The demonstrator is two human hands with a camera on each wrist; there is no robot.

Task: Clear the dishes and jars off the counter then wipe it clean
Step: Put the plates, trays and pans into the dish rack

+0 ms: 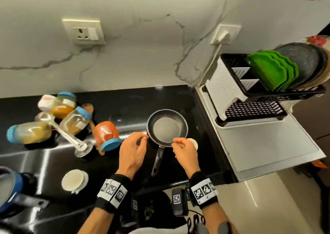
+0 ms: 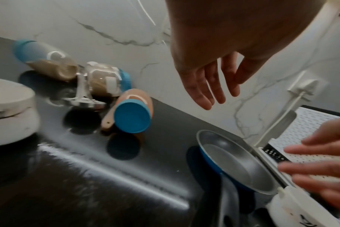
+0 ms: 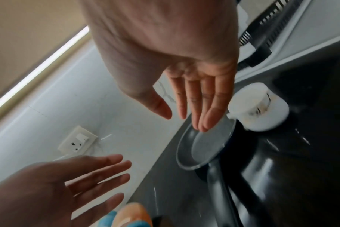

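A small dark frying pan (image 1: pixel 167 126) with a black handle (image 1: pixel 158 159) sits on the black counter (image 1: pixel 125 105). My left hand (image 1: pixel 133 148) hovers just left of the pan's near rim, and my right hand (image 1: pixel 184 148) hovers just right of it. Both hands are empty with fingers straight and relaxed, as the wrist views show: left hand (image 2: pixel 210 86), right hand (image 3: pixel 196 98). The pan (image 2: pixel 235 162) lies below my fingers. A white cup (image 1: pixel 193 142) stands partly hidden behind my right hand. Several blue-lidded jars lie tipped at the left, among them an orange jar (image 1: pixel 107 135).
A wine glass (image 1: pixel 64 133) lies on its side among the jars. A white bowl (image 1: pixel 74 180) sits near the front edge and a blue pan (image 1: pixel 10 190) at far left. A dish rack (image 1: pixel 250 94) with green plates (image 1: pixel 273 71) stands on the right drainboard.
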